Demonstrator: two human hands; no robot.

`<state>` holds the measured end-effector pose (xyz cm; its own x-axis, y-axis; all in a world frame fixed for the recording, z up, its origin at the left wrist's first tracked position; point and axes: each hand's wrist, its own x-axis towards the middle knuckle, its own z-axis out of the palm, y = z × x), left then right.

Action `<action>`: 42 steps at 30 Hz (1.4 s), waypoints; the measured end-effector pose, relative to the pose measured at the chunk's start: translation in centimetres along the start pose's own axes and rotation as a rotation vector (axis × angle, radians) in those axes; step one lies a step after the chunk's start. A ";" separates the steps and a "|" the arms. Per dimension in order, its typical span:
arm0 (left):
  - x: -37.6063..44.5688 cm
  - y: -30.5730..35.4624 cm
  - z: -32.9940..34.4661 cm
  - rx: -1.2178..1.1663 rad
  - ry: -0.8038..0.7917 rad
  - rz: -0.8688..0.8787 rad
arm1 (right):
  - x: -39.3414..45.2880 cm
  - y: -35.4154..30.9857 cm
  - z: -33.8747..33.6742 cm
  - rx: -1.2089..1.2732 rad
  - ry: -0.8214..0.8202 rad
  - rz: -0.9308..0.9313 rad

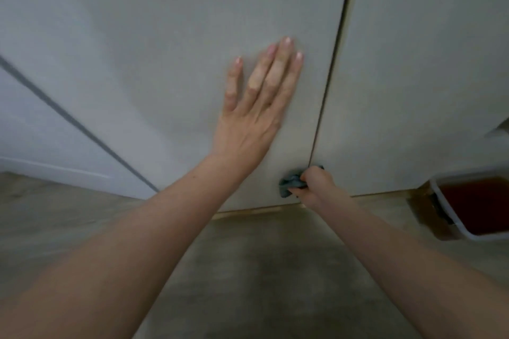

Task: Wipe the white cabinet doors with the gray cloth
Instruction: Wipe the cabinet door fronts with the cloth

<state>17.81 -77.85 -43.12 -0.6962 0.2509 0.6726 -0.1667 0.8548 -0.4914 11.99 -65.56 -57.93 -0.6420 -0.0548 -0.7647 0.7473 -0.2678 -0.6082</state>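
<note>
I see my left hand (249,115) laid flat on the left white flat-panel cabinet door (170,44), fingers straight and only slightly spread, palm against the panel near that door's right edge. My right hand (314,184) is low down, curled tight around the crumpled gray cloth (290,183), pressing it against the bottom of the left door right at the dark vertical seam where it meets the right white cabinet door (427,63). The cloth sits just above the doors' bottom edge, close to the beige floor (248,270); a bit of it pokes out above my knuckles across the seam. Beside the right door's bottom edge, on the floor, stands a clear plastic tub holding reddish-brown contents (479,206), well apart from both hands. The view is slightly blurred
</note>
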 end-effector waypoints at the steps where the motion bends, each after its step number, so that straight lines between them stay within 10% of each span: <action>1: -0.5 -1.4 -0.1 0.016 -0.014 -0.027 | -0.2 0.6 1.0 -0.009 -0.028 0.029; 13: -8.4 -12.3 0.1 0.137 -0.282 -0.408 | 0.0 11.9 12.9 0.085 -0.295 0.106; 22: -9.4 -12.4 0.9 0.073 -0.293 -0.426 | 3.8 9.5 4.7 0.151 0.034 0.064; 33: -9.9 -13.1 0.3 0.043 -0.329 -0.395 | -3.8 12.5 17.4 0.120 -0.379 0.158; 42: -10.5 -14.4 -1.8 0.030 -0.302 -0.378 | -0.9 5.5 9.5 0.201 -0.067 0.052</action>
<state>28.79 -92.02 -42.14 -0.7540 -0.2216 0.6184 -0.4638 0.8462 -0.2624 15.01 -76.07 -58.57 -0.6182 -0.1353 -0.7743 0.7348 -0.4493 -0.5081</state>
